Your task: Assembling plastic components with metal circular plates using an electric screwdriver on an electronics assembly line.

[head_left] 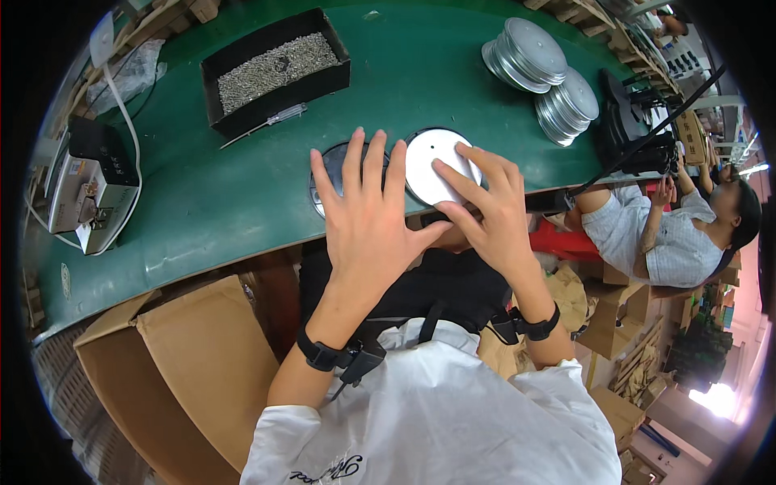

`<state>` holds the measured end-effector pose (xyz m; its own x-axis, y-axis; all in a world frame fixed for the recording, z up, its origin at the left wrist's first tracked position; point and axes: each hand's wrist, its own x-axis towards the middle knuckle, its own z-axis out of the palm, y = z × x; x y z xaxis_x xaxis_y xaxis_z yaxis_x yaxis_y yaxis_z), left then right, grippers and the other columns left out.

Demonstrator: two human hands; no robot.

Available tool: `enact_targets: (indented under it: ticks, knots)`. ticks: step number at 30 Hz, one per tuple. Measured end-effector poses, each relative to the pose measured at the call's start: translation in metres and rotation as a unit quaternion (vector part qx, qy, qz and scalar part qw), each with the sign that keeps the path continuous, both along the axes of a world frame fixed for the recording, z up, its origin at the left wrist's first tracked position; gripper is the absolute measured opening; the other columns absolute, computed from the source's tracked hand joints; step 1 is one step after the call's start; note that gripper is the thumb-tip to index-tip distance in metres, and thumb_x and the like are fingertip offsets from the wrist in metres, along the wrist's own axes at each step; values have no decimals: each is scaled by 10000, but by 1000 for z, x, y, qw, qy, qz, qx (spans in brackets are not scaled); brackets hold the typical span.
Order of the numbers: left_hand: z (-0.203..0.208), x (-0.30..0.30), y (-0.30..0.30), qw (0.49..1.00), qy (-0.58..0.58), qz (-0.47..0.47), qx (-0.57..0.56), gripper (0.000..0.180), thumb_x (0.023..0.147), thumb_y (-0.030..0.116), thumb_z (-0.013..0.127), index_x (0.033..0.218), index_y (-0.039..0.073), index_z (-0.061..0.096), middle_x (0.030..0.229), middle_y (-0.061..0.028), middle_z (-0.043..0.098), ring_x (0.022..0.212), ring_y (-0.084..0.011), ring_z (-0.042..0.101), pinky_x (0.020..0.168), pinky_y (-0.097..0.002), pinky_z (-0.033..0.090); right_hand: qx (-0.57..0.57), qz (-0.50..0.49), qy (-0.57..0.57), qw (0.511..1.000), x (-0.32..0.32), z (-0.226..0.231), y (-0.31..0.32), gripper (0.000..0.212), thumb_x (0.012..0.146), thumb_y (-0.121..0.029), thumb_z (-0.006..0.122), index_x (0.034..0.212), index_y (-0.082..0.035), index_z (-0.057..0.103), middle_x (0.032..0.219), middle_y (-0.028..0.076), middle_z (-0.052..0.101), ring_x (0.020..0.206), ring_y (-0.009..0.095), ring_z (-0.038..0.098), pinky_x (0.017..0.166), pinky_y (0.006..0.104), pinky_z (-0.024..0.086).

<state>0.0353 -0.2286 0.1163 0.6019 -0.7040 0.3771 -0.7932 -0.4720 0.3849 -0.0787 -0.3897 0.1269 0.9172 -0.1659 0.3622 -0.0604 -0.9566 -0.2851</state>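
Side by side at the table's near edge lie two round discs. My left hand [368,218] spreads its fingers flat over the dark disc [338,166], covering most of it; nothing is gripped. The white disc [426,171], smooth with a small dark hole and a black rim showing around it, is under my right hand [495,206]. Its fingertips rest on the white face with the fingers apart, and the thumb reaches the near edge. A screwdriver [283,115] with a clear handle lies beyond the dark disc.
A black box [279,77] of small metal screws stands at the back. Stacked silver discs [537,52] are at far right, near black parts [638,121]. A metal device [93,194] with a cable sits left. Below are cardboard boxes [206,347]; a person [683,234] sits at right.
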Motion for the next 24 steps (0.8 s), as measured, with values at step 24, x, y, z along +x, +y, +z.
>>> enact_targets:
  ticks: [24]
  knots:
    - [4,-1,0,1000,-3,-6,20,1013,637,548,882,1436,42,517,1463,-181,510,1435,-377,390,1198,-660,185,-115,-129,-182,968,36,36,-58,499,858,-210,776,1323,-90,641,1357,126,613,1272,360,557,1107,489,413]
